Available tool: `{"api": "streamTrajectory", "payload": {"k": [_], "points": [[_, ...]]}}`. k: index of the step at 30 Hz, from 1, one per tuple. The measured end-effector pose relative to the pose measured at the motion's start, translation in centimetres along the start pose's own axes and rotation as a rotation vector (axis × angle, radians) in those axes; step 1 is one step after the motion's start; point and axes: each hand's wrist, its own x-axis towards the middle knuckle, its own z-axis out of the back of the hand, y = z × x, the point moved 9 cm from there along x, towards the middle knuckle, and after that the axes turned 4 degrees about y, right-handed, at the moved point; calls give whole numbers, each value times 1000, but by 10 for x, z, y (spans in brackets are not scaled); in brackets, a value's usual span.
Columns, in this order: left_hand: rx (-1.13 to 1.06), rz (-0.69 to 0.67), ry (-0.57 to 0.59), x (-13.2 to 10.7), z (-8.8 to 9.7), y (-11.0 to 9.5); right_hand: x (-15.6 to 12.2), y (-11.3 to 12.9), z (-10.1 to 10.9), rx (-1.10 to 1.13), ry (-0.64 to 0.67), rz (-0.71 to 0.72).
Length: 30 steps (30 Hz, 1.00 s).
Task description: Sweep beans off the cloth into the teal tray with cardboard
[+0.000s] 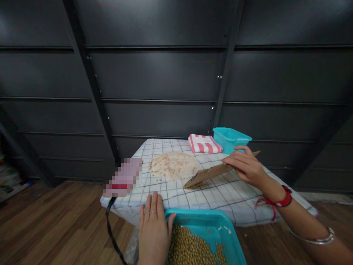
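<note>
A strip of brown cardboard (211,173) is gripped in my right hand (246,165). Its far-left end slants down to the checked cloth, beside some yellow grains (196,185) partly hidden under it. A spread heap of white rice mixed with yellow-orange grains (175,165) lies left of the cardboard. My left hand (154,224) rests with fingers stretched out at the left rim of a turquoise tub (204,212), its thumb lying over the edge. Inside the tub are many round yellowish-brown beans (190,246), with part of the bottom showing.
The table bears a white checked cloth (165,197). A folded pink-and-white striped towel (204,143) lies at the back, next to a second turquoise tub (231,138). A pixelated pink item (125,176) with a black strap (110,224) is at the left edge. Dark panelled wall (157,77) stands behind.
</note>
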Motion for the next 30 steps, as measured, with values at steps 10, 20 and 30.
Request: {"api": "streamTrajectory", "payload": {"k": [10,20,30], "points": [[2,-33,-51,5,16,-3,-3,5,6,-20,37,20],[22,-47,-47,6,15,-5,-1,10,13,-20,48,24],[3,-47,-37,6,15,-4,-5,12,18,-112,45,62]]}}
